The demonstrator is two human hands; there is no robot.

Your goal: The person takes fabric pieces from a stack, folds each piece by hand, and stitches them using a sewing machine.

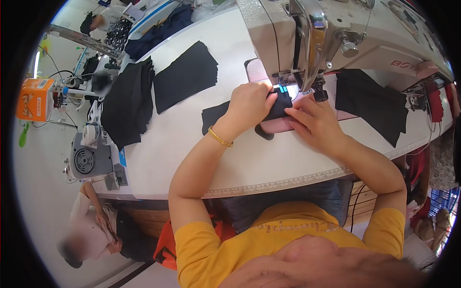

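Observation:
Under the needle area of the sewing machine (278,38) lies a piece of black fabric (278,106), its left end reaching out past my wrist. My left hand (252,104), with a gold bracelet at the wrist, has its fingers closed on the fabric's far edge, just left of the presser foot. On the right, my right hand (314,120) rests by the fabric's right end with its fingers bent, thumb and fingertips at the edge. The machine's lit needle plate shows between my hands.
Black fabric pieces lie left on the table (163,158), in a large stack (127,103) and a smaller one (186,76). More black fabric (370,103) lies right of the machine. An orange box (36,100) stands far left. Another person (101,221) sits at lower left.

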